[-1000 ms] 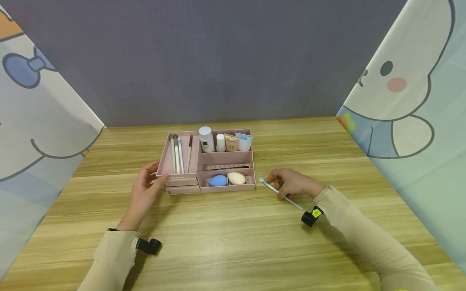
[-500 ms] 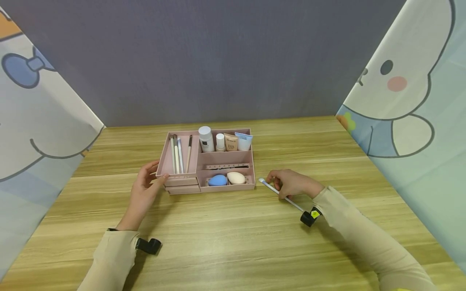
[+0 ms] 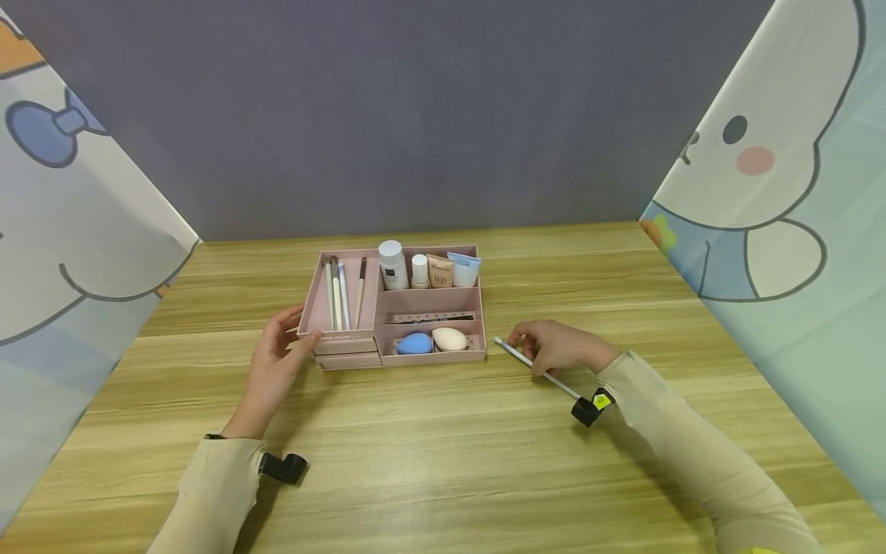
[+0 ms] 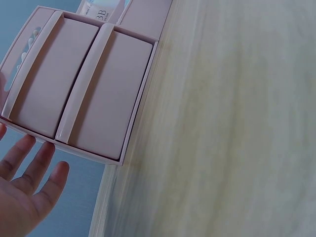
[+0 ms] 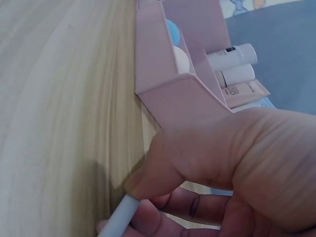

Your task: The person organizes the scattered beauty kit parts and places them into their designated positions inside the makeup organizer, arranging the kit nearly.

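Observation:
A pink makeup organizer (image 3: 431, 301) stands on the table, with drawers (image 4: 113, 94) at its front left. My left hand (image 3: 273, 365) touches the organizer's left side; in the left wrist view its fingers (image 4: 42, 160) are extended against that edge, and the thumb lies at the front corner. To the right of the organizer, my right hand (image 3: 557, 350) pinches a slim white makeup brush (image 3: 514, 353) between thumb and fingers, slanted, its head toward the organizer. The right wrist view shows the pale handle (image 5: 120, 216). Several brushes (image 3: 344, 300) lie in the organizer's left tray.
A white bottle (image 3: 393, 269), a small white-capped bottle (image 3: 420, 269), a tan BB tube (image 3: 440, 271) and a light blue tube (image 3: 464, 269) stand in the rear compartment. A blue sponge (image 3: 414, 344) and a cream sponge (image 3: 450, 339) sit in front. A grey panel (image 3: 422, 115) stands behind.
The brush in my right hand has turned slightly, so its head looks narrower, and its tail end has shifted a little. The left hand and the organizer hold their place.

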Tool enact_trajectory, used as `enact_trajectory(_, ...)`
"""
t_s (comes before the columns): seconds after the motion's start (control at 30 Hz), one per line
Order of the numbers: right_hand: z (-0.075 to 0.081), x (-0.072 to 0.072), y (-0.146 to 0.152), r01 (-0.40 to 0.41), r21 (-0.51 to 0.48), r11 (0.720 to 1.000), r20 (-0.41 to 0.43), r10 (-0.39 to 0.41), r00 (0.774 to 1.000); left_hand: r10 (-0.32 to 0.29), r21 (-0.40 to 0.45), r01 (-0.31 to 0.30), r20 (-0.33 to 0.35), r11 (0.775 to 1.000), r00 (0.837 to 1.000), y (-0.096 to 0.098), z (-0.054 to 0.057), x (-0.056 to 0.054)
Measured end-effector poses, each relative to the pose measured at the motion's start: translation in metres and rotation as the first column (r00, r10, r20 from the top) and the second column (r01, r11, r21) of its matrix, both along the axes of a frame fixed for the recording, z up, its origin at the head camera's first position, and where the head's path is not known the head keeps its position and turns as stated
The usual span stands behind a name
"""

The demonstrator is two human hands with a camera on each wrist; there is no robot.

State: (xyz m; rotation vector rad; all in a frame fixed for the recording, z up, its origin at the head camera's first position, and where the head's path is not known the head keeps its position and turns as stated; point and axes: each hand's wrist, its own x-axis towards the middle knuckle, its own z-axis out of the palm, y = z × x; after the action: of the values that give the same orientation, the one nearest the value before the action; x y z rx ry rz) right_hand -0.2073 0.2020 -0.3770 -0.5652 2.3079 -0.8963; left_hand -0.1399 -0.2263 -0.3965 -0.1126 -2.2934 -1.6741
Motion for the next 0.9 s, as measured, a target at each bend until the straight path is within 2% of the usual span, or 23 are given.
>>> enact_trajectory(0.53, -0.005, -0.005, 0.012, 0.04, -0.144, 0.989, 0.102, -0.025, 0.994, -0.007, 0.001, 0.007, 0.022, 1.0, 1.0, 0.0, 0.0, 0.001)
enact_trajectory(0.7, -0.007, -0.007, 0.015, 0.07, -0.213, 0.974, 0.148, -0.039, 0.988, -0.004, 0.0, 0.004, 0.019, 1.0, 1.0, 0.0, 0.0, 0.001)
enact_trajectory(0.9, -0.004, -0.007, 0.015, 0.113, -0.308, 0.945, 0.204, -0.05, 0.978, 0.004, -0.007, -0.004, 0.012, 1.0, 1.0, 0.0, 0.0, 0.0)
